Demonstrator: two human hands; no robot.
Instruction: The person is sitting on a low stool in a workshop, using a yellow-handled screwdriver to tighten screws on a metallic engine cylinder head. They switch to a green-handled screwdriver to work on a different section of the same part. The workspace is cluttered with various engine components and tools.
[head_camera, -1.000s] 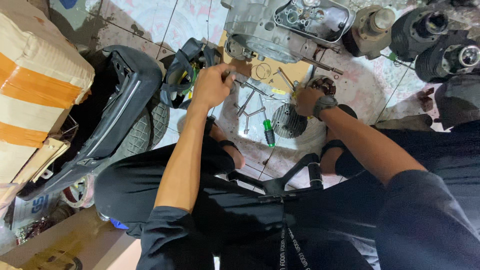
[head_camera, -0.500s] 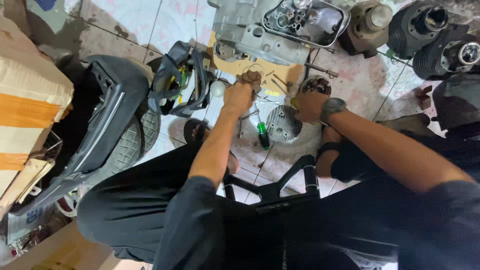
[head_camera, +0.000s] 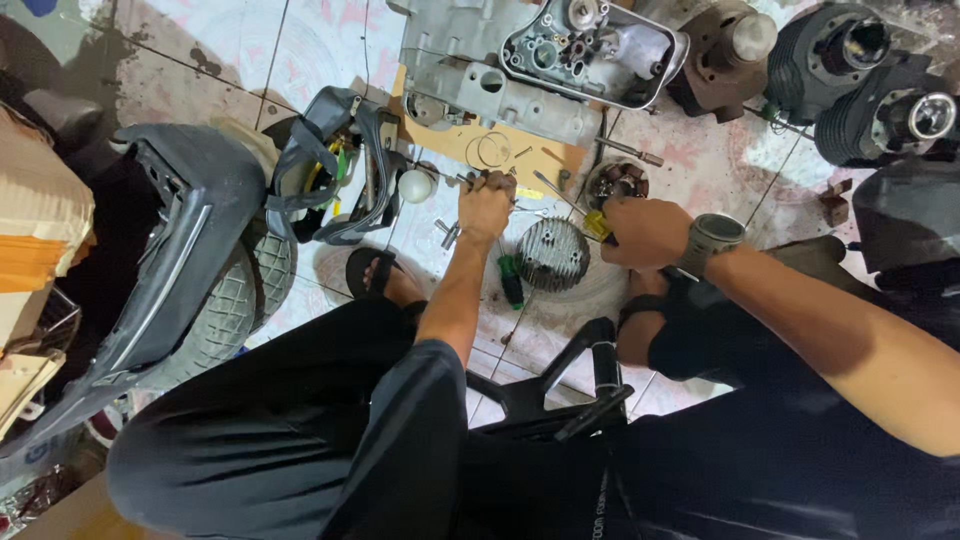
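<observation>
- Left hand (head_camera: 487, 205) closed around small metal tool, over tiled floor (head_camera: 700, 165).
- Right hand (head_camera: 645, 232) grips yellow-handled screwdriver (head_camera: 597, 225) beside round finned grey metal cylinder head (head_camera: 552, 254); likely dismantling, steady leverage needed.

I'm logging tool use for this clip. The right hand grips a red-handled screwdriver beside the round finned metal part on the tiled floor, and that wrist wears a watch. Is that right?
Not quite: the handle colour is wrong. In the head view the right hand grips a yellow-handled screwdriver, not a red one. The rest holds: it is beside the round finned metal part on the tiled floor, and the watch is on that wrist.
</observation>
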